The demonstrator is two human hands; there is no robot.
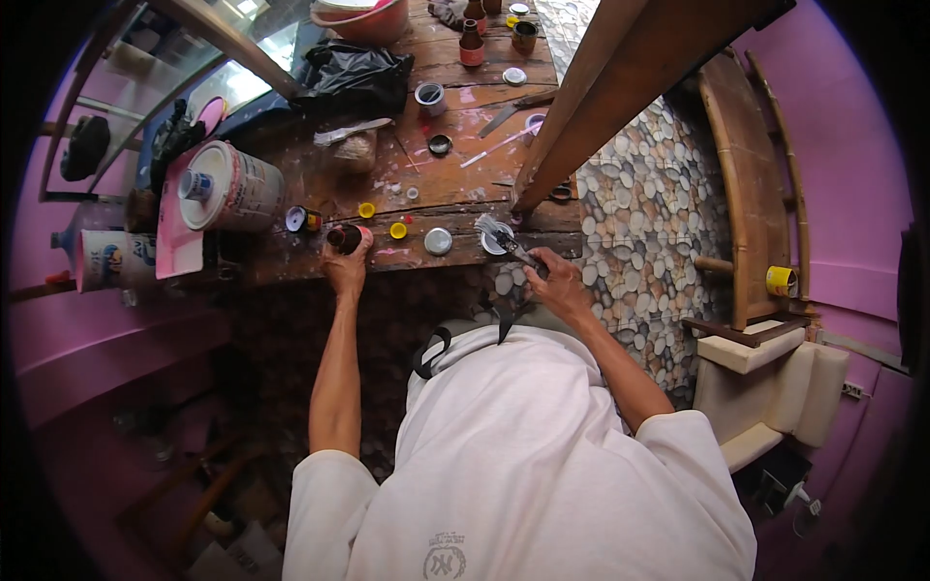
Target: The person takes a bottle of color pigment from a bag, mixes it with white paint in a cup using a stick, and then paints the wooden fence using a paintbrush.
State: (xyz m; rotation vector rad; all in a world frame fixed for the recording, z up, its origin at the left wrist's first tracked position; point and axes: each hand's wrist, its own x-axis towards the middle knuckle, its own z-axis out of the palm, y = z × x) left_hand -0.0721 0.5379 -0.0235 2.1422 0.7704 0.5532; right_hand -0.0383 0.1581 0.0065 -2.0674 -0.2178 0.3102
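My left hand is wrapped round a small dark brown container at the table's near edge; whether it is a jar or a bottle I cannot tell. My right hand grips a paintbrush by its handle. Its pale, splayed bristles are over a small white tub near the table edge; whether they touch it I cannot tell. Between my hands lie a round silvery lid and a yellow cap. A small open paint tin stands left of the dark container.
The wooden table carries a large paint bucket, a black plastic bag, a brown bottle, an open paint pot and a knife. A thick wooden post slants across the right side.
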